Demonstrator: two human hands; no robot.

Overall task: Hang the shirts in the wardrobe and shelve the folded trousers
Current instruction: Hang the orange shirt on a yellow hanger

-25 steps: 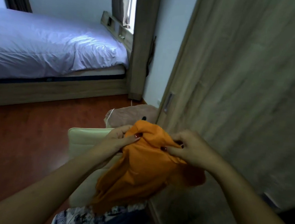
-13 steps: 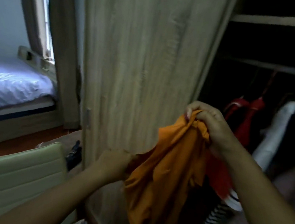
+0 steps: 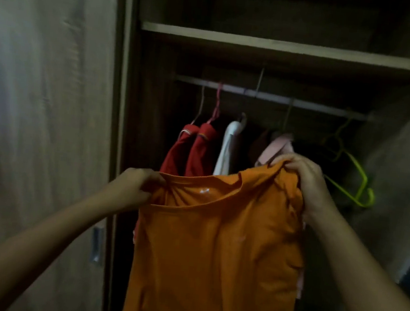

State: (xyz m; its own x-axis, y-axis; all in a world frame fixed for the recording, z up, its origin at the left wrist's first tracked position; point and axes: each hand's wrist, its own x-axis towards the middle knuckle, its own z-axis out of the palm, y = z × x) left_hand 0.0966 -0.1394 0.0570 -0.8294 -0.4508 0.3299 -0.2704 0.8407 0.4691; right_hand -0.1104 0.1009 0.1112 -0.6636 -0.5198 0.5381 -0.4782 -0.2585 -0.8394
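An orange shirt [image 3: 215, 253] hangs spread out in front of the open wardrobe, held up by its top edge. My left hand [image 3: 132, 188] grips the shirt at its left shoulder by the neckline. My right hand [image 3: 301, 176] grips the right shoulder, raised a little higher. Behind the shirt the hanging rail [image 3: 269, 96] carries two red garments [image 3: 191, 151], a white one [image 3: 227, 147] and a pink one [image 3: 276, 148]. An empty yellow-green hanger [image 3: 350, 172] hangs at the rail's right end, just right of my right hand.
The wardrobe's wooden door [image 3: 43, 111] stands at the left with a metal handle [image 3: 96, 245] low on its edge. A shelf [image 3: 287, 48] runs above the rail. The wardrobe's right wall [image 3: 403, 157] closes in the space. The interior is dim.
My view has swung from the bed and floor to the open wardrobe. The bunched orange shirt has been lifted and spread out between both hands.
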